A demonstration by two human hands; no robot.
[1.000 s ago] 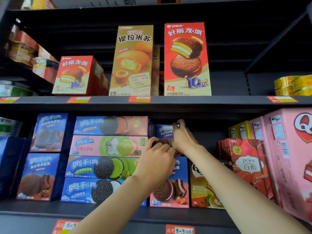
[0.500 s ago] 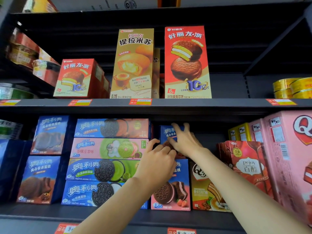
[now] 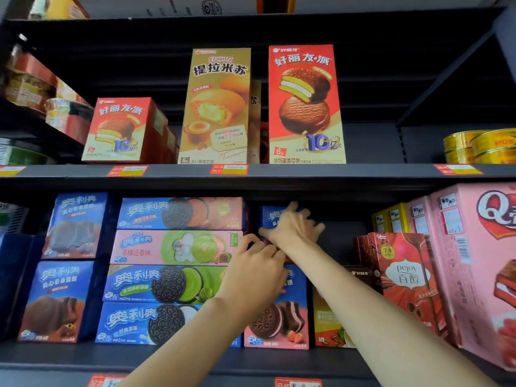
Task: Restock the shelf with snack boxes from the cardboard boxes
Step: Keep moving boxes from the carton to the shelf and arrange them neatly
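**Blue box going up on the snack shelf**

Blue is the colour of the small snack box we are touching. It sits up high on the lower shelf, on top of a blue and pink cookie box.

Our right hand lies on the front of the small blue box. Its fingers are spread wide and almost straight, and they press flat on the box. The thumb points left, along the bottom of the box. Our left hand is just below and to the left of the right hand. Its fingers are curled, and their tips reach up to the bottom edge of the same box. We cannot tell if they pinch the box or only touch it.

Left of our hands we see a stack of four long cookie boxes. The top one is blue and orange, the next is pink and green, then green, then blue. Further left stand two tall blue boxes, one on top of the other.

Right of our hands is a red box with swirls, and past it a big pink box. A brown and yellow box peeks out under our right arm.

Above our hands is the upper shelf. A tall gold box and a tall red pie box stand on it. A shorter red box is left of them, and gold tins are far to the right.
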